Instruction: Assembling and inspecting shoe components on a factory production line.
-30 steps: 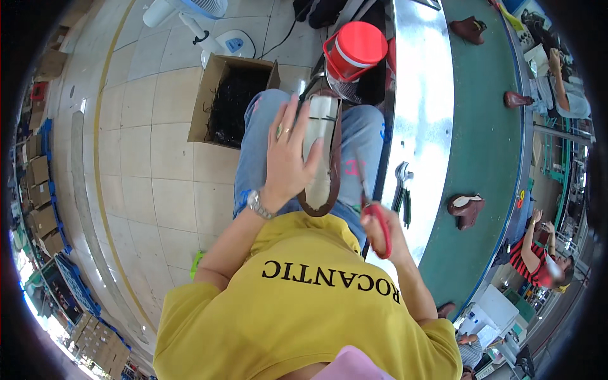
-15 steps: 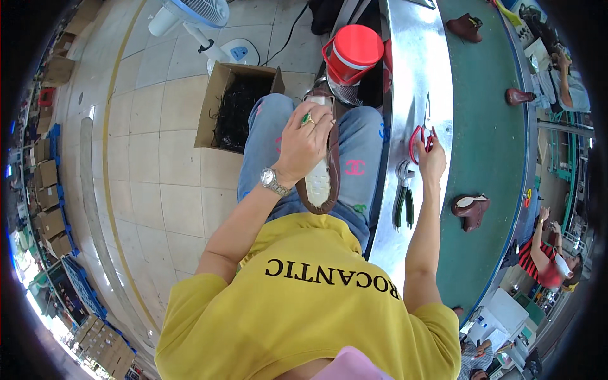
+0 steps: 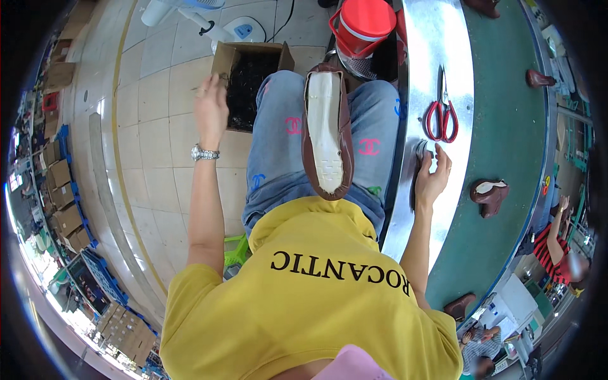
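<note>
A brown shoe upper (image 3: 345, 136) with a white insole lies sole up across my lap, between my knees. My left hand (image 3: 211, 107) is away from it, at the left edge of the open cardboard box (image 3: 218, 61). Its fingers are stretched upward, slightly blurred, with thin dark strands by the fingertips. On the metal bench top my right hand (image 3: 433, 177) lies over the dark-handled pincers (image 3: 418, 183), thumb and forefinger apart; it partly hides them. Red-handled scissors (image 3: 441, 120) lie just beyond its fingertips, untouched.
Dark scraps (image 3: 250, 88) fill the box. Behind my knees stands a red lidded bucket (image 3: 364, 28). Beyond the metal bench (image 3: 437, 50), a green conveyor belt (image 3: 506, 145) carries several brown shoes, one a boot (image 3: 491, 196). A fan base (image 3: 244, 30) stands on the floor.
My left hand has left the shoe and swung left to the box. My right hand has let go of the scissors and moved back over the pincers. The view has shifted slightly.
</note>
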Available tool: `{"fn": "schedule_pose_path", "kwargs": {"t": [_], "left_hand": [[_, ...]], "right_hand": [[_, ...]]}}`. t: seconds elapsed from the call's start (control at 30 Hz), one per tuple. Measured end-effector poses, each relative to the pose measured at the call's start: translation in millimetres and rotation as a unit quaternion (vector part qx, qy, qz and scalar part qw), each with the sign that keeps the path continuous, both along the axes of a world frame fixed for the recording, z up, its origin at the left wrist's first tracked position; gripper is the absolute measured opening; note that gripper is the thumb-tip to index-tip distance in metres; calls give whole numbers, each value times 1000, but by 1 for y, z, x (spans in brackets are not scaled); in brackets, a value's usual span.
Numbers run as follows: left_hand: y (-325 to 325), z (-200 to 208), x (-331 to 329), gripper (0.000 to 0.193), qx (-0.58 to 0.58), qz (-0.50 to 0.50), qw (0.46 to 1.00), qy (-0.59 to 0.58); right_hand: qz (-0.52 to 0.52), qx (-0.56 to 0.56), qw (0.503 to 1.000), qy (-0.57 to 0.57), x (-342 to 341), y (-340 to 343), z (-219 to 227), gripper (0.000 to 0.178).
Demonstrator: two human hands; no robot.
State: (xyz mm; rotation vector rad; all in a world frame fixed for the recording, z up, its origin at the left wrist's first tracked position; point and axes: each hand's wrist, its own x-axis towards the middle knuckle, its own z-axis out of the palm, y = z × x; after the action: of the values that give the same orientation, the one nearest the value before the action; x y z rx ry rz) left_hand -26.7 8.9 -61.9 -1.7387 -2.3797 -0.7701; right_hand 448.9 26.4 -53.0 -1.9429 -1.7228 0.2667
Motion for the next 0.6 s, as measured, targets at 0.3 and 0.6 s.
{"fn": "schedule_pose_path", "kwargs": {"t": [0.3, 0.6], "left_hand": [[-20, 76, 146, 42, -186, -102, 938, -274], [-40, 50, 166, 38, -129, -95, 841, -516]], "right_hand": [[5, -25, 996, -81, 13, -47, -18, 46], [4, -64, 988, -143, 15, -49, -23, 41]]}}
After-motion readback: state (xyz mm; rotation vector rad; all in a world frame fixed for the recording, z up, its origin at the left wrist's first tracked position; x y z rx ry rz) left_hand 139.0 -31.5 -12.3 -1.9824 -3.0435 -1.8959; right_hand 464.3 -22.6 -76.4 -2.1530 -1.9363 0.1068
